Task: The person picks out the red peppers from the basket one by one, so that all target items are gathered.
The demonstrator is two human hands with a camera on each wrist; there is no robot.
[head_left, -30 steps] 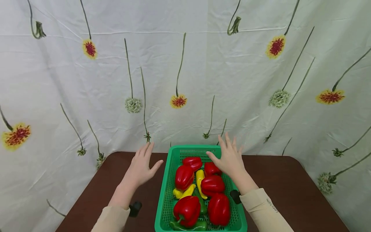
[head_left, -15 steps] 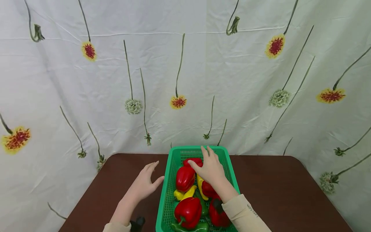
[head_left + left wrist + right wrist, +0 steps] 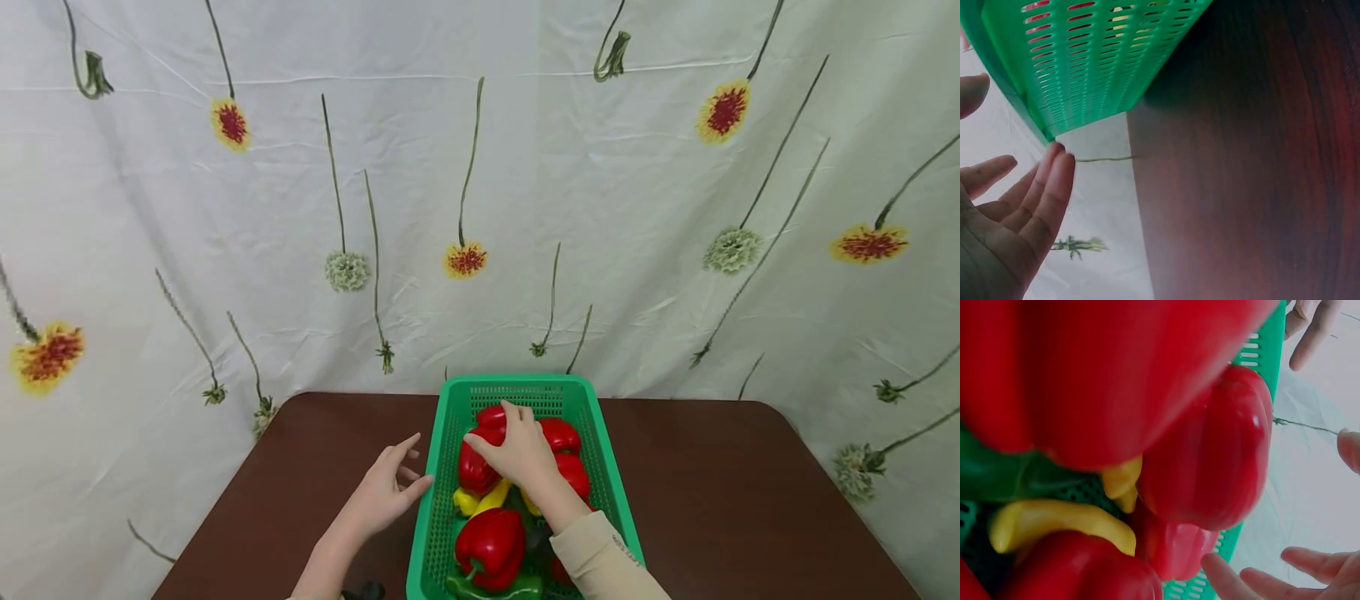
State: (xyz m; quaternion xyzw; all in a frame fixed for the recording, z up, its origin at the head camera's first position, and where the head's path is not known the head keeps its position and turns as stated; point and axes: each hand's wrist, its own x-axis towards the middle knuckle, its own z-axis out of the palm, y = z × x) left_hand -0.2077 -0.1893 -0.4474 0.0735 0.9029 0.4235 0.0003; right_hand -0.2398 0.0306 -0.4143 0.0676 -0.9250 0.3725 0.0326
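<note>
A green plastic basket (image 3: 517,379) holds several red bell peppers, with yellow and green peppers among them. Over its far half, my right hand (image 3: 525,454) hovers with thumb and fingers spread, nearest a large red bell pepper (image 3: 476,468). In the right wrist view, the fingers (image 3: 1225,575) are by the red peppers and grip none; that large bell pepper (image 3: 1210,450) lies at the basket's edge. My left hand (image 3: 378,496) is just outside the basket's left rim, fingers loosely bent, holding nothing. The left wrist view shows its fingertips near the basket wall (image 3: 1091,69).
The basket stands on a dark brown table (image 3: 712,500). A pale curtain (image 3: 480,192) printed with flowers hangs behind the table. A red bell pepper (image 3: 490,546), yellow pepper (image 3: 491,500) and green pepper (image 3: 498,589) lie towards the basket's near end.
My right hand has moved left and down from the basket's right rim to over the peppers. My left hand has moved slightly lower and right, towards the left rim.
</note>
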